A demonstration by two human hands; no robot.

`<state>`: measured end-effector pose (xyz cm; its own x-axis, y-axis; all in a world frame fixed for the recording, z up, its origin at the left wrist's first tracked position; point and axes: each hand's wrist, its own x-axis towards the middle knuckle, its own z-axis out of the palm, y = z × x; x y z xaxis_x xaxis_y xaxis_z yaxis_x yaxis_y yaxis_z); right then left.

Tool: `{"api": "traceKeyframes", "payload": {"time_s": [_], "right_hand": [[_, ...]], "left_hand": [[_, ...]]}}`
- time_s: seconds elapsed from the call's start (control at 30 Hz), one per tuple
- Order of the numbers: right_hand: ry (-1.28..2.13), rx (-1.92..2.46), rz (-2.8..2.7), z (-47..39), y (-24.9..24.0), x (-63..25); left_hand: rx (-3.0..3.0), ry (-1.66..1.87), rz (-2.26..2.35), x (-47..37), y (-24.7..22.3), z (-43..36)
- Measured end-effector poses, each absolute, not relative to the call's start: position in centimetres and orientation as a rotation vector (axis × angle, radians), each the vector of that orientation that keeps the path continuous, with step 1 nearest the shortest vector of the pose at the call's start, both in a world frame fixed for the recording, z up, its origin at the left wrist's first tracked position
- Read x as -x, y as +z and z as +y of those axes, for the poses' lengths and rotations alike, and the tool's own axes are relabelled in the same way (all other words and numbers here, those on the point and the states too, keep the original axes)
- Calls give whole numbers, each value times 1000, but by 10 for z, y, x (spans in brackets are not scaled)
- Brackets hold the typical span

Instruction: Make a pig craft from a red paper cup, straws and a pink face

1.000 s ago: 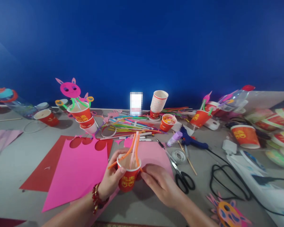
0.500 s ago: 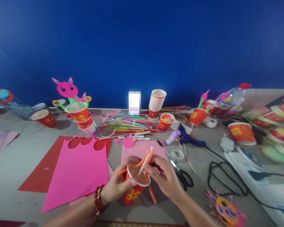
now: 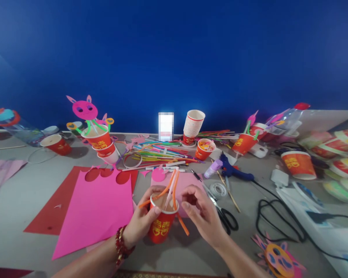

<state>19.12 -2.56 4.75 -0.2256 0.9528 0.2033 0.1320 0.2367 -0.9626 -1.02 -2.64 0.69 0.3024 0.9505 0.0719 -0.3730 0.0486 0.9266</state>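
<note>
My left hand (image 3: 142, 216) is wrapped round a red paper cup (image 3: 162, 227) with gold characters, its thumb near the white rim. Out of the cup rises a pale straw (image 3: 170, 191), and orange strips (image 3: 176, 185) stand beside it. Two orange ends hang over the rim, one at the left and one at the right. Just right of the cup is my right hand (image 3: 201, 212), apart from it, fingers curled with a gap between thumb and fingertips and nothing seen in them. Under and behind the cup lies light pink paper (image 3: 188, 183).
Bright pink paper (image 3: 95, 216) lies left. Scissors (image 3: 227, 220), clear tape (image 3: 217, 189), a glue stick (image 3: 213, 168) and a blue glue gun (image 3: 236, 172) with its cord are on the right. Behind are coloured straws (image 3: 159, 152), stacked cups (image 3: 194, 123) and a pink-faced cup figure (image 3: 97, 137).
My right hand has let go of the orange strips and straw and moved off to the right. The cup now stands more upright in my left hand, slightly higher in view.
</note>
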Motion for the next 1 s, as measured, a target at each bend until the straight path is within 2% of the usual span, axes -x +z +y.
{"api": "traceKeyframes", "payload": {"time_s": [0.17, 0.63, 0.8, 1.0], "right_hand": [[1288, 1002, -1723, -31, 45, -188], [1123, 958, -1803, -33, 43, -188], [1150, 921, -1692, -30, 44, -187], [981, 864, -1820, -28, 48, -187]], "left_hand": [[-1013, 1221, 771, 11, 9, -24], [-798, 1240, 735, 5, 5, -23], [-1059, 1238, 711, 10, 6, -24], [-1639, 1250, 610, 15, 9, -26]]}}
